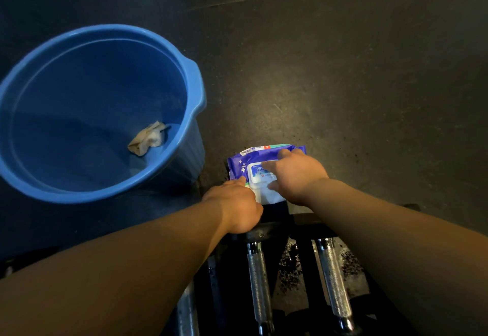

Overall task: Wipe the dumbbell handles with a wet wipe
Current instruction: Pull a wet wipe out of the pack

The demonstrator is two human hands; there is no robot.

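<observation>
Wet-wipe pack lies flat on the dark floor, just beyond the dumbbells & right of the blue bucket. Soft, light, prob. slippery film; the stiff white flip lid is the place to take hold. Right hand is spread over the lid, fingers straight, pressing, not gripping. Left hand has a fingertip on the pack's near edge; other fingers hidden, can't tell curl. Knurled chrome dumbbell handles are close below: rigid, heavy. Crumpled used wipe sits in the bucket.

bucket blue | wipes pack purple (white lid) | floor dark
</observation>
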